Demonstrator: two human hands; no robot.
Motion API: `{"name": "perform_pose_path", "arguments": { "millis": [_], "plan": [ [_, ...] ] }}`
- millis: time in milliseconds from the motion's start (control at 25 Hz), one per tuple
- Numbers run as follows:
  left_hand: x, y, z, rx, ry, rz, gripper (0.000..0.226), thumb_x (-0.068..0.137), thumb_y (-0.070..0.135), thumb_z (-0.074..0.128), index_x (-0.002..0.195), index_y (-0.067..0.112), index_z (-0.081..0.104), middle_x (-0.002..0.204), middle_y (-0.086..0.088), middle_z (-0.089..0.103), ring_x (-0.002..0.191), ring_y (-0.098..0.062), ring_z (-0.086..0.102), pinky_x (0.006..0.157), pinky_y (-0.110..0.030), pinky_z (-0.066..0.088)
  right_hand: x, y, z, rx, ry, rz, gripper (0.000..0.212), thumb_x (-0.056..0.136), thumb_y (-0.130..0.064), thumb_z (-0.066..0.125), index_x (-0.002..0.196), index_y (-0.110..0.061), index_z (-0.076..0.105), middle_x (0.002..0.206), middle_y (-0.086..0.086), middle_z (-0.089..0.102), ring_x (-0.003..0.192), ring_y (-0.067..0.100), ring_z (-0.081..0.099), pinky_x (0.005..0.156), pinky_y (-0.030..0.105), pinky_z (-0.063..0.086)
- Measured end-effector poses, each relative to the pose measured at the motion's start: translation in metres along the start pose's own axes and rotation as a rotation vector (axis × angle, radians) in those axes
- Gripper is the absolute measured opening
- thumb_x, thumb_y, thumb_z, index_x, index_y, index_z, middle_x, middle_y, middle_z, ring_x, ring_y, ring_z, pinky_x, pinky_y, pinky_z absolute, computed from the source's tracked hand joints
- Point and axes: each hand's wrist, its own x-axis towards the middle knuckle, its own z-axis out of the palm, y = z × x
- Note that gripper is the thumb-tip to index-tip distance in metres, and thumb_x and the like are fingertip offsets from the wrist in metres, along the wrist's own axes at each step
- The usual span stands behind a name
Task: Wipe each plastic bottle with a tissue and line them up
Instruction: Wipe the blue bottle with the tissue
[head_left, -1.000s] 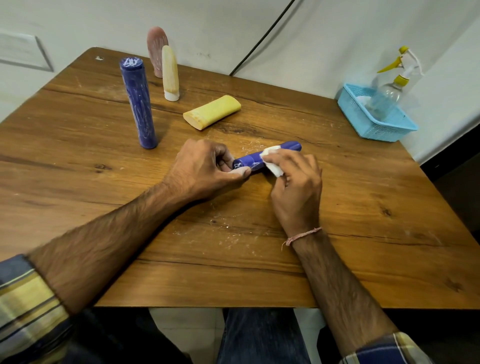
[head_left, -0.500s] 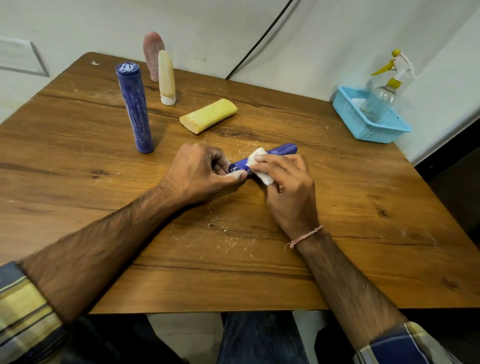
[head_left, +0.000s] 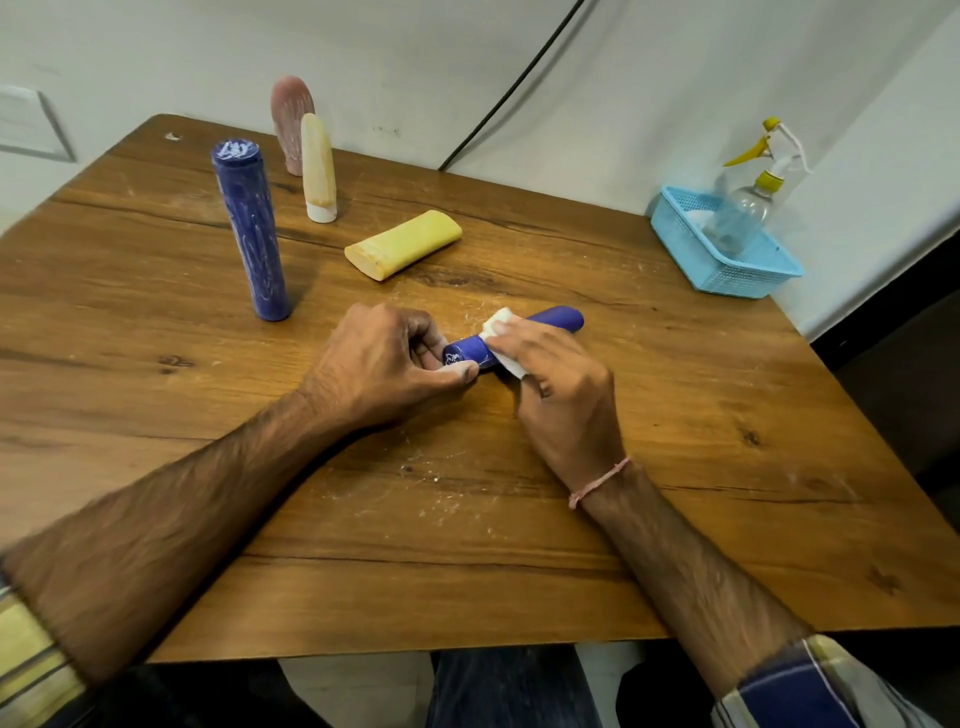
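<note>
A small blue bottle (head_left: 556, 319) lies on its side mid-table. My left hand (head_left: 387, 364) pinches its near end between thumb and fingers. My right hand (head_left: 558, 387) wraps a white tissue (head_left: 497, 325) round the bottle's middle. A tall blue bottle (head_left: 250, 228) stands upright at the left. Behind it stand a cream bottle (head_left: 318, 169) and a pink bottle (head_left: 288, 111). A yellow bottle (head_left: 404, 244) lies on its side beyond my hands.
A light blue basket (head_left: 727, 270) at the table's (head_left: 156, 364) far right corner holds a clear spray bottle (head_left: 748, 202) with a yellow trigger. White dust streaks mark the wood near my hands. A black cable runs up the wall.
My right hand slid the tissue along the small blue bottle toward my left hand, baring more of the far end. The left hand kept its hold.
</note>
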Motion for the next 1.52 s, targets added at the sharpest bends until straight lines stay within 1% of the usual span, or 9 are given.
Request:
{"name": "perform_pose_path", "arguments": {
  "millis": [80,240,320,640,800,880,1120,1280,1520],
  "plan": [
    [0.0,0.0,0.0,-0.008,0.002,0.002,0.028,0.075,0.049,0.083,0.082,0.024,0.072,0.066,0.009,0.07,0.065,0.008,0.063,0.046,-0.005,0.041,0.001,0.01,-0.004,0.009,-0.022,-0.053,0.044,0.081,0.016,0.052,0.117,-0.003,0.069,0.122,0.011,0.069,0.121,0.019,0.061,0.109,0.031,0.044],
    [0.001,0.0,-0.001,0.009,-0.016,0.003,0.029,0.076,0.05,0.081,0.086,0.024,0.073,0.069,0.009,0.07,0.068,0.005,0.064,0.048,-0.005,0.043,0.013,0.046,-0.019,-0.084,0.024,0.267,0.05,0.077,0.02,0.054,0.114,-0.009,0.072,0.118,0.006,0.071,0.115,0.016,0.064,0.107,0.025,0.044],
    [0.001,0.0,-0.001,0.014,-0.006,0.005,0.029,0.076,0.05,0.081,0.085,0.024,0.073,0.068,0.009,0.07,0.064,0.003,0.064,0.047,-0.005,0.042,0.015,0.045,-0.018,-0.089,0.045,0.304,0.05,0.075,0.021,0.053,0.112,-0.007,0.073,0.116,0.008,0.072,0.113,0.018,0.066,0.106,0.024,0.044],
    [0.0,0.001,0.0,-0.019,0.038,0.006,0.03,0.077,0.051,0.08,0.075,0.021,0.073,0.06,0.009,0.067,0.055,0.009,0.058,0.042,-0.007,0.038,-0.006,-0.004,-0.002,0.015,-0.004,-0.079,0.037,0.088,0.01,0.057,0.121,-0.003,0.067,0.127,0.012,0.066,0.127,0.019,0.057,0.11,0.033,0.044],
    [0.001,0.0,-0.002,-0.058,0.01,-0.018,0.036,0.078,0.054,0.078,0.074,0.019,0.073,0.061,0.006,0.069,0.054,0.005,0.059,0.041,-0.01,0.039,0.014,0.036,-0.015,-0.036,0.046,0.29,0.05,0.08,0.018,0.056,0.121,-0.007,0.068,0.126,0.008,0.067,0.122,0.017,0.06,0.109,0.033,0.045],
    [0.002,0.0,-0.001,-0.078,0.012,-0.028,0.035,0.078,0.053,0.079,0.072,0.018,0.073,0.059,0.006,0.068,0.052,0.005,0.058,0.04,-0.009,0.038,0.019,0.041,-0.014,-0.068,0.077,0.373,0.05,0.079,0.018,0.055,0.12,-0.007,0.069,0.125,0.008,0.068,0.12,0.017,0.062,0.11,0.028,0.043],
    [0.003,-0.002,0.0,-0.084,-0.008,-0.042,0.032,0.077,0.051,0.08,0.073,0.02,0.073,0.059,0.006,0.069,0.05,0.005,0.057,0.04,-0.009,0.036,0.006,0.016,-0.003,0.001,-0.004,0.018,0.047,0.081,0.013,0.051,0.122,-0.004,0.067,0.126,0.01,0.067,0.126,0.018,0.058,0.111,0.034,0.043],
    [0.004,-0.003,0.001,-0.094,-0.014,-0.038,0.039,0.079,0.058,0.073,0.073,0.02,0.073,0.06,0.005,0.069,0.052,0.003,0.059,0.04,-0.01,0.037,0.022,0.03,-0.012,0.015,-0.001,0.132,0.051,0.078,0.018,0.054,0.119,-0.007,0.069,0.124,0.008,0.068,0.122,0.018,0.06,0.109,0.036,0.045],
    [0.004,-0.008,0.003,0.097,-0.021,0.007,0.055,0.074,0.079,0.062,0.076,0.025,0.064,0.06,0.01,0.062,0.052,0.001,0.055,0.043,-0.012,0.033,0.046,0.032,-0.016,0.078,-0.138,0.077,0.034,0.083,0.008,0.065,0.109,-0.011,0.074,0.113,0.002,0.073,0.112,0.013,0.064,0.104,0.023,0.045]
  ]
}}
